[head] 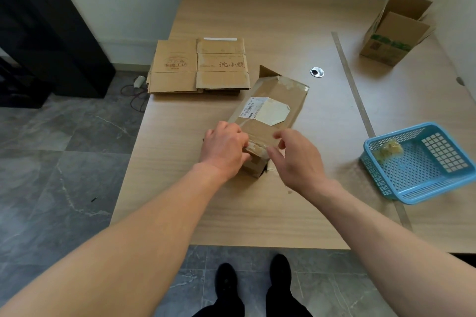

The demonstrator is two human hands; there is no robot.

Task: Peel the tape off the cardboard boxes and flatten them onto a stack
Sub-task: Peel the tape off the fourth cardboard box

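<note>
Long taped box (268,110) lies mid-bench (231,213). Left hand (224,149) grips its near end; right hand (298,159) is at the tape (257,148), thumb on it, can't tell if pinching. Best: pin box down, peel low and slow. Flattened stack (198,67) at far left edge, blue basket (422,162) right, grey tile floor (64,149).

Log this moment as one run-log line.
step: peeling; left hand: grips near end of taped box; right hand: at its tape, grip unclear; stack: flattened, far left; basket: tape wad inside
</note>
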